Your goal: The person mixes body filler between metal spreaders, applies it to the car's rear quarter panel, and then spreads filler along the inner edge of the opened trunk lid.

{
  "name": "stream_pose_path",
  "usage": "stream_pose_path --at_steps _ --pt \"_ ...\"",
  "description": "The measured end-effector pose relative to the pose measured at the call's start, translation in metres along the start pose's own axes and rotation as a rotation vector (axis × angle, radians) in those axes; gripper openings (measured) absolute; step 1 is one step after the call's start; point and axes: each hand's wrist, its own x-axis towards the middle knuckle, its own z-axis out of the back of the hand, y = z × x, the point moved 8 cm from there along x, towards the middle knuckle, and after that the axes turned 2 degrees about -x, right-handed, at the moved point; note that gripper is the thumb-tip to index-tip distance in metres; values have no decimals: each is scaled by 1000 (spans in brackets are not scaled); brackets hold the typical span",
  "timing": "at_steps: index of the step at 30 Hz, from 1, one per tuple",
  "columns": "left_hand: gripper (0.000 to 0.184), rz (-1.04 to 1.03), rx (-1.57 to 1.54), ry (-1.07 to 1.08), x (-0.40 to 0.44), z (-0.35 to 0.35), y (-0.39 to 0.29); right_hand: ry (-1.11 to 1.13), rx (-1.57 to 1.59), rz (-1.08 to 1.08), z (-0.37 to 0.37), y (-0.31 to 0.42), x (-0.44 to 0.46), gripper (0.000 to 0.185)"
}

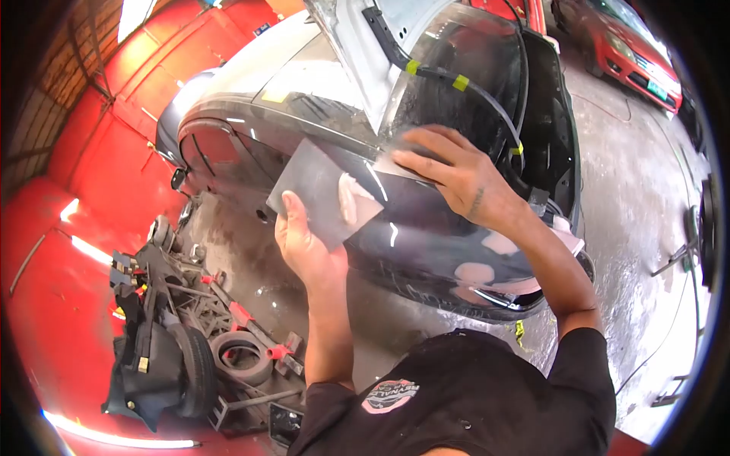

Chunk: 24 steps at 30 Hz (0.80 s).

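My left hand (310, 249) grips a flat grey square board (306, 181) by its lower edge, thumb on top. A smear of pale pinkish putty (348, 201) lies on the board's right side. My right hand (464, 178) is closed around a thin, pale putty spreader (389, 165), partly hidden by the fingers and blurred. The spreader is at the dark car's body panel (437, 224), below the window area; whether its edge touches cannot be told. Lower on the bodywork are pale filler patches (474, 272).
A raised white panel (353, 45) stands above the car, beside a dark strip with yellow tape (461, 82). Car parts, a tyre (242, 357) and red-and-grey stands (283, 352) lie on the floor at left. A red car (623, 53) is parked at upper right.
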Motion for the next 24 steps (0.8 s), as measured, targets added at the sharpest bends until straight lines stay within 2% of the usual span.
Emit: stream_pose_path --at_steps 1,4,6,7,11,13,15,16,18,19,20,22,24 --pt "46 30 3 -8 -3 -2 2 -73 -25 68 4 14 8 44" --pt "49 86 35 -8 -7 -15 15 -43 -136 274 -4 59 19 38" --pt "51 53 94 -36 -8 -12 14 -2 -110 286 -21 65 6 36" --pt "50 62 105 -130 -6 -4 15 16 -97 304 -30 69 1 35" --pt "52 26 91 -250 -4 19 20 81 -62 253 -46 64 -24 33" --pt "52 43 77 -347 -1 30 11 181 -48 205 -58 48 -34 32" --pt "54 -116 49 -272 7 32 -12 280 42 121 -66 34 -39 33" --pt "54 -164 38 -266 11 31 -21 217 184 59 -59 31 -33 35" --pt "53 -24 -46 -227 21 45 6 91 480 -73 -40 30 -21 39" --pt "52 51 -81 -206 23 55 22 48 532 22 -33 35 -15 47" --pt "51 246 -122 -222 19 64 48 31 535 64 -35 42 -11 47" --pt "42 572 -520 -105 4 48 86 -1 530 141 -38 62 -5 46" --pt "40 524 -439 -125 -1 47 78 67 337 68 -57 60 -9 45"
